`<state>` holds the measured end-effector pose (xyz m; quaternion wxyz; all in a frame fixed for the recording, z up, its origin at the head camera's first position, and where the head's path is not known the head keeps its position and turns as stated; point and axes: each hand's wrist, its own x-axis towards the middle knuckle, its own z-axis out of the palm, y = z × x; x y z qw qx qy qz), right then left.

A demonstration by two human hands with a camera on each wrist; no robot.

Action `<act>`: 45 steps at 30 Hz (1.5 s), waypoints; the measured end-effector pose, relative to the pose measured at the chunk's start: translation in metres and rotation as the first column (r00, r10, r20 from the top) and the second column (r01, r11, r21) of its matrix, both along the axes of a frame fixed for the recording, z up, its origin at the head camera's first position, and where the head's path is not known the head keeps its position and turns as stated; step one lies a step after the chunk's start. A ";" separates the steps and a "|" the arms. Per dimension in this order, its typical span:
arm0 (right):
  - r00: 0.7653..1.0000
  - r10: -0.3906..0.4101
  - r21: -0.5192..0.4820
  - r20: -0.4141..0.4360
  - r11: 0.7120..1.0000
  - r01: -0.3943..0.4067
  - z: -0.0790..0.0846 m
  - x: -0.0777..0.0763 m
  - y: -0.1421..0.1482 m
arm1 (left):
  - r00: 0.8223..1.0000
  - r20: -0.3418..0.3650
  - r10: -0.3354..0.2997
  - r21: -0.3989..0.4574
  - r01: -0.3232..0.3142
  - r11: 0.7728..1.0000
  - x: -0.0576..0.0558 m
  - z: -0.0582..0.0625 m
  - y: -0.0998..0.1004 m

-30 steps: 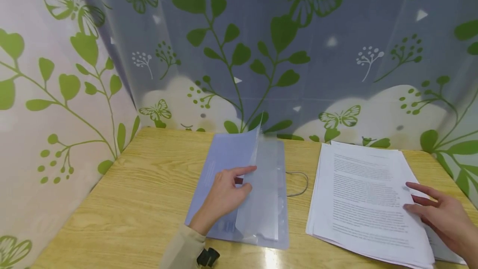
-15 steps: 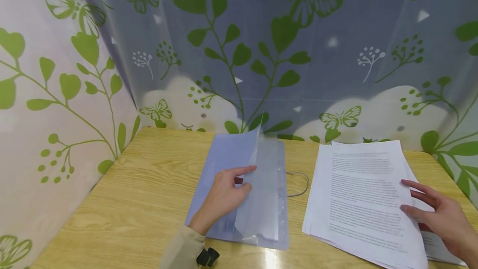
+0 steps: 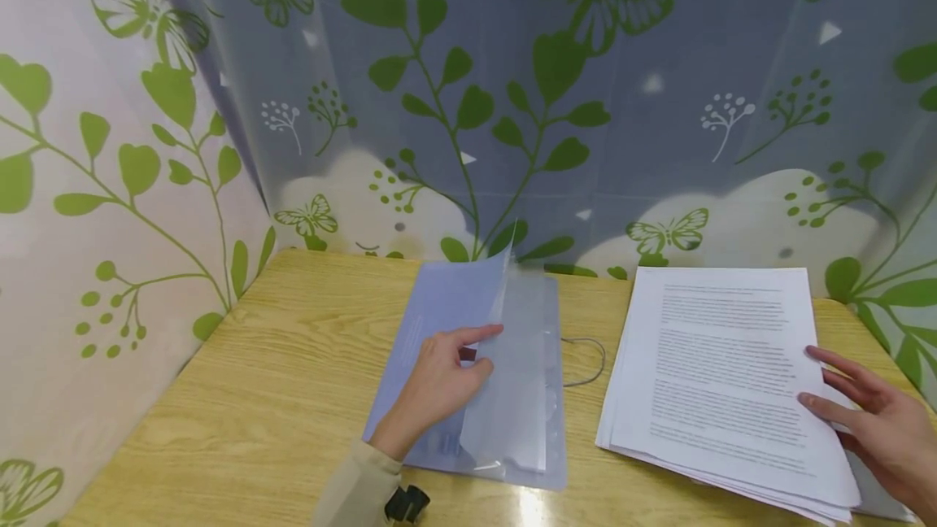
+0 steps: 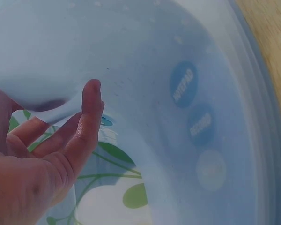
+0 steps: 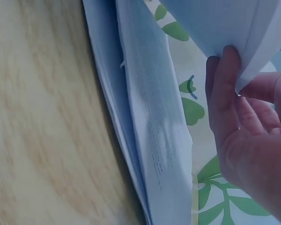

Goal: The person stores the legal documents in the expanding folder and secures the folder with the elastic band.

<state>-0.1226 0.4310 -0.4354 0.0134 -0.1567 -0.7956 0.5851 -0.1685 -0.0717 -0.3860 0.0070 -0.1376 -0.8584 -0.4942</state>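
At the middle of the table lies a blue translucent plastic folder (image 3: 454,291) with clear inner sleeves (image 3: 523,397). My left hand (image 3: 442,372) pinches its lifted plastic sheet, index finger extended; the left wrist view shows that sheet (image 4: 131,56) curving past the fingers. On the right, my right hand (image 3: 878,421) holds a stack of printed paper (image 3: 725,364) by its right edge. In the right wrist view, a paper corner (image 5: 253,51) sits between thumb and fingers. More paper (image 3: 871,494) lies partly hidden under that hand.
A thin grey cord loop (image 3: 586,360) sticks out from the folder's right side towards the stack. The wooden table (image 3: 241,397) extends to the left. A patterned curtain (image 3: 468,104) stands along the back and left edges.
My right hand shifts slightly left, then back right, with the paper stack. The top sheets now lie straighter over those below. The left hand and folder stay put.
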 end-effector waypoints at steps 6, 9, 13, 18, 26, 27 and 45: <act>0.999 0.012 -0.210 -0.031 0.978 -0.018 0.002 0.001 0.001 | 1.000 0.007 0.000 -0.001 0.000 1.000 0.001 0.000 0.000; 0.998 0.020 -0.295 -0.052 0.955 -0.034 0.003 0.002 -0.002 | 1.000 0.009 0.001 -0.005 -0.001 1.000 0.001 0.000 0.000; 0.996 0.037 -0.354 -0.081 0.933 -0.063 0.006 0.004 -0.009 | 1.000 0.000 0.003 -0.009 -0.003 1.000 0.001 0.000 0.000; 0.993 0.052 -0.368 -0.103 0.926 -0.086 0.010 0.003 -0.018 | 1.000 -0.004 0.004 -0.010 -0.004 1.000 0.000 -0.001 0.000; 0.980 0.101 -0.385 -0.169 0.909 -0.160 0.017 -0.004 -0.035 | 1.000 0.022 0.007 -0.001 -0.007 1.000 0.000 0.001 -0.001; 0.976 0.114 -0.387 -0.187 0.904 -0.180 0.018 -0.004 -0.038 | 1.000 0.023 0.006 0.002 -0.006 1.000 0.000 0.001 -0.001; 0.941 0.205 -0.415 -0.268 0.858 -0.304 0.036 -0.011 -0.086 | 1.000 -0.016 0.012 -0.004 -0.012 1.000 -0.001 0.001 0.000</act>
